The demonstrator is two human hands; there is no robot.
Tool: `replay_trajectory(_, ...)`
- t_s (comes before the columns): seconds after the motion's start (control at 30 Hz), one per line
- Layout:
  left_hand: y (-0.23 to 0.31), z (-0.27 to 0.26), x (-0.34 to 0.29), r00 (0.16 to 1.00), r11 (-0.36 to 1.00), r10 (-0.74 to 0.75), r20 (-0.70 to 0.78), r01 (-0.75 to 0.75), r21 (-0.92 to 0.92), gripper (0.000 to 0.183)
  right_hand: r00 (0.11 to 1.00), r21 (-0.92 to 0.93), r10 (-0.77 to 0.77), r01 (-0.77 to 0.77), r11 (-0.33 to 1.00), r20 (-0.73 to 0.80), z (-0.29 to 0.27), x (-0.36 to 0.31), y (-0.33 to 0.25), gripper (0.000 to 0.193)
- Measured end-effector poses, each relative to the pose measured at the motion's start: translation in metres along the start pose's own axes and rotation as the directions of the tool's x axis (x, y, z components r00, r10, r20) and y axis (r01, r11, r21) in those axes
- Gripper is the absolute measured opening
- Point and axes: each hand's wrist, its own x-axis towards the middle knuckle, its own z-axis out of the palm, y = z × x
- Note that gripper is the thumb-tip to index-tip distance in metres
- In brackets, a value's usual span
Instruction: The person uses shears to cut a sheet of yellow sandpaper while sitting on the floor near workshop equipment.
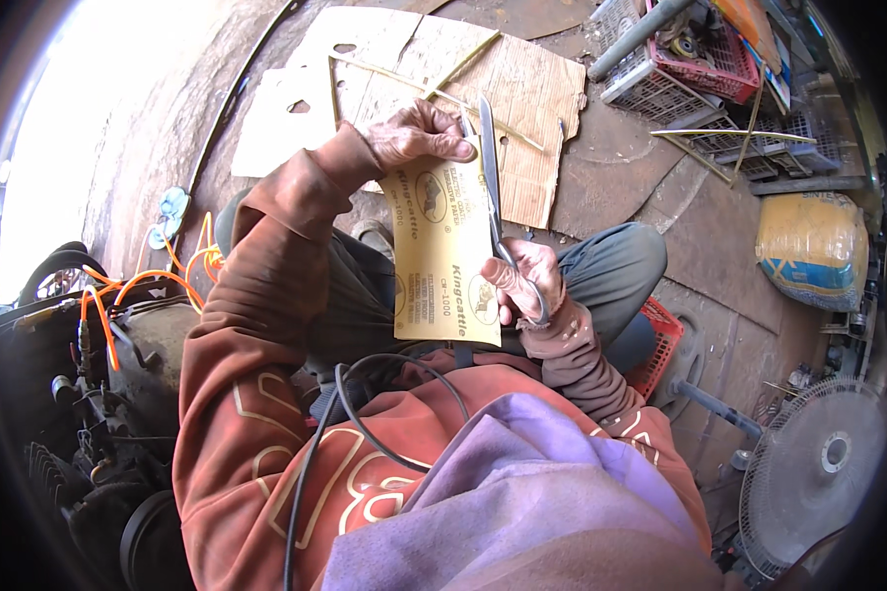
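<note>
My left hand (424,133) pinches the top of a yellow-tan sheet of sandpaper (429,256), its printed back facing up, above my lap. Scissors (490,167) with long metal blades are gripped in my right hand (527,284), its thumb and fingers at the handles. The blades point away from me and lie along the sheet's right edge, close to my left fingertips. Whether they bite into the sheet there I cannot tell.
Flattened cardboard (532,84) lies ahead with thin strips on it. At the far right are plastic crates (700,74) and a stuffed sack (811,246). A fan (818,463) stands near right. Machinery (99,443) and an orange hose (182,271) are at left.
</note>
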Motion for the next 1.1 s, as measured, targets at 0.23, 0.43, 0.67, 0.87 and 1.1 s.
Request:
replay_trajectory(0.23, -0.006, 0.001, 0.0, 1.0, 1.0, 0.004, 0.009, -0.004, -0.019, 0.021, 0.998, -0.092, -0.056, 0.053, 0.994, -0.038, 0.006, -0.002, 0.018, 0.033)
replay_trajectory(0.43, -0.02, 0.005, 0.006, 0.986, 0.986, -0.158, 0.056, 0.155, 0.063, 0.025, 0.981, -0.239, -0.172, 0.19, 0.952, 0.093, -0.027, 0.022, 0.019, 0.047)
replay_trajectory(0.67, -0.021, 0.008, 0.013, 0.995, 0.995, -0.103, 0.018, 0.102, 0.015, 0.024, 0.966, -0.125, -0.256, 0.252, 0.96, -0.02, -0.025, 0.03, 0.024, 0.034)
replay_trajectory(0.87, -0.028, 0.0, 0.019, 0.981, 0.981, -0.187, 0.055, 0.183, 0.064, 0.028, 0.999, -0.079, -0.03, 0.027, 0.997, -0.038, -0.022, 0.025, 0.011, 0.033)
replay_trajectory(1.1, -0.048, -0.018, 0.019, 0.986, 0.92, -0.142, 0.091, 0.098, 0.38, 0.04, 0.994, -0.179, 0.015, -0.034, 0.983, -0.104, -0.009, 0.03, 0.006, 0.033)
